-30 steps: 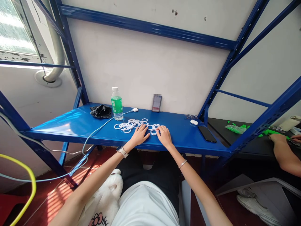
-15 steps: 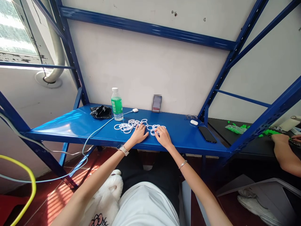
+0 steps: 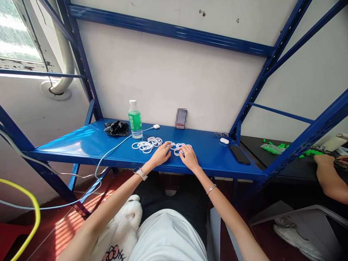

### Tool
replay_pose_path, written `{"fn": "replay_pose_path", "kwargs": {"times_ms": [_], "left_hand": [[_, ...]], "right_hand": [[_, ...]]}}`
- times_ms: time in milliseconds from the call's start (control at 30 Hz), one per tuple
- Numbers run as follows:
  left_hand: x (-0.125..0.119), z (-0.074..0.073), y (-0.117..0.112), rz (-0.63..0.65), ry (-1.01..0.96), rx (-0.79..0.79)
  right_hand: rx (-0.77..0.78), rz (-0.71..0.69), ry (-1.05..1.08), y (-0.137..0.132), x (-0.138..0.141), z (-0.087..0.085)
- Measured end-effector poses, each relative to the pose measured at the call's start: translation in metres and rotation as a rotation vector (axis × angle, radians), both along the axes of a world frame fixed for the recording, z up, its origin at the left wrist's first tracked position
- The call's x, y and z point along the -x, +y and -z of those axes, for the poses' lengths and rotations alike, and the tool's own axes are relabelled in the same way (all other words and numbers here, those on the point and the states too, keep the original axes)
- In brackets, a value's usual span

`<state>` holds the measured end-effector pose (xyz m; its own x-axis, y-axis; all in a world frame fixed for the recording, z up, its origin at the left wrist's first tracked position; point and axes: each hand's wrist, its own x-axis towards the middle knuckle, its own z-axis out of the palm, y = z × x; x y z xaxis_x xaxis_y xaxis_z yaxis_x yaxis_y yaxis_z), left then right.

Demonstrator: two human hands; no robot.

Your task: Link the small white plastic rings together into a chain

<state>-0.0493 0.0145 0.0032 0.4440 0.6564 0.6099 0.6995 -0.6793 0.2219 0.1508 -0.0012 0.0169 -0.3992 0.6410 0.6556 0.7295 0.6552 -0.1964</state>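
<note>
Several white plastic rings [image 3: 148, 145] lie scattered on the blue metal shelf [image 3: 81, 143]. My left hand [image 3: 161, 155] rests flat on the shelf with fingers spread, its fingertips on rings in the middle of the pile. My right hand [image 3: 188, 157] lies palm down just to the right, fingers on a small cluster of rings [image 3: 178, 148]. Neither hand has a ring lifted off the surface. A watch sits on my left wrist and a thin bracelet on my right.
A green-labelled water bottle [image 3: 135, 119], a crumpled black bag [image 3: 117, 128], a white charger cable [image 3: 114, 148], a propped phone [image 3: 181, 118], an earbud case [image 3: 224, 141] and a dark phone [image 3: 239, 154] share the shelf. Another person's arm [image 3: 328, 177] works with green parts at the right.
My left hand has slid slightly right along the ring pile, nudging rings toward my right hand. My right hand has shifted a little forward onto its cluster.
</note>
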Motion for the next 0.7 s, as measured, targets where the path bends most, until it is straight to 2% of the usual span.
{"fn": "replay_pose_path", "kwargs": {"times_ms": [233,700], "left_hand": [[-0.0019,-0.0085,-0.0089,0.08,-0.021,-0.025],[-0.0023,-0.0088,-0.011,0.104,-0.021,0.056]], "right_hand": [[0.001,-0.011,0.014,-0.0019,-0.0001,-0.0018],[-0.018,-0.07,-0.007,0.0014,-0.0006,-0.0007]]}}
